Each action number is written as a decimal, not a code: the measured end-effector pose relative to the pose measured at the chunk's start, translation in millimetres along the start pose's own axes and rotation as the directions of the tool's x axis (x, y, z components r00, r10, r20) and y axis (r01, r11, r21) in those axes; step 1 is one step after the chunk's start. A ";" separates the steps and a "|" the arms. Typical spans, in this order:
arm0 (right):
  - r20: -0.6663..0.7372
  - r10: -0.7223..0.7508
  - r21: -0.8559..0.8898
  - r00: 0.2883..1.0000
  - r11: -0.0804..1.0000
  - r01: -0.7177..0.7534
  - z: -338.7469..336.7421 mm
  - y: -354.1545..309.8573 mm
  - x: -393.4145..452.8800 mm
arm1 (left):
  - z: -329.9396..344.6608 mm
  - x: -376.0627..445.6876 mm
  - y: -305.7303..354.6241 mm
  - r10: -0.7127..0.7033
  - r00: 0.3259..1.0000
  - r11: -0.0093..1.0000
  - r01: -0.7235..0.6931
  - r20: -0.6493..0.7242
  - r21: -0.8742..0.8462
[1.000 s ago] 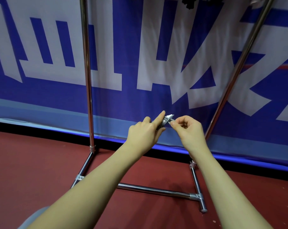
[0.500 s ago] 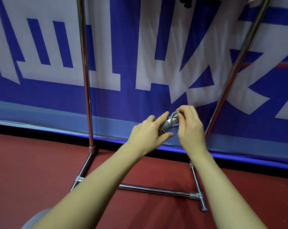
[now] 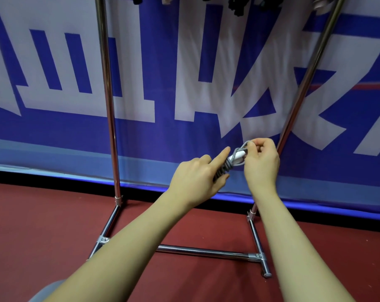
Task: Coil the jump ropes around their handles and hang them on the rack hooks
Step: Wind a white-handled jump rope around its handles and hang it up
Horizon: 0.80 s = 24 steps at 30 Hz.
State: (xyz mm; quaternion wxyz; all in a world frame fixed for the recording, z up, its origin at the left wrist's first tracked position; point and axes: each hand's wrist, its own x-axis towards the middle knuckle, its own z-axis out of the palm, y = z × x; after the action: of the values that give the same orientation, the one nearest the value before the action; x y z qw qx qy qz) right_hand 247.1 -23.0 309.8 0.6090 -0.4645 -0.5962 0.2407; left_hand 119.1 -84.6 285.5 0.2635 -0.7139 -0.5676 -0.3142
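Two bare hands hold a coiled grey jump rope in front of a chrome rack.

At the left a chrome upright of the rack rises from the dark red floor; its low crossbar runs along the floor between two feet. Behind it hangs a blue banner with large white shapes. Toward the middle, the person's left hand curls round the lower part of the jump rope, its index finger stretched straight along the bundle. The rope is wound in grey turns round pale handles and tilts up to the right, in mid-air, between the rack's two uprights and well below its top. Just to the right, the right hand pinches a loop of rope at the bundle's upper end. Dark items hang at the rack's top edge, too cropped to identify.
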 end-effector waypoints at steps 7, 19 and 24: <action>-0.018 0.187 0.154 0.982 0.971 -0.182 3.8 1.1 5.4 | 2.4 -4.2 1.3 0.031 0.996 1.000 -0.030 -0.089 0.010; 0.165 -0.043 0.263 0.985 0.965 -0.002 -9.3 -18.0 -9.0 | 0.6 -10.6 -7.8 -0.018 0.991 0.996 0.029 -0.132 0.079; 0.347 -0.073 0.255 0.935 0.967 -0.019 -18.5 -20.5 -7.7 | -0.6 -11.7 -17.3 -0.023 0.983 0.998 0.034 -0.182 0.056</action>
State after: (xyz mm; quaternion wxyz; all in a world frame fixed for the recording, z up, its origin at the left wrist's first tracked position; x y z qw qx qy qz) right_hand 258.0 -43.9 326.0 0.5497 -0.3235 -0.6665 0.3859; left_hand 100.2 -88.9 277.5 0.3306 -0.6660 -0.5605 -0.3646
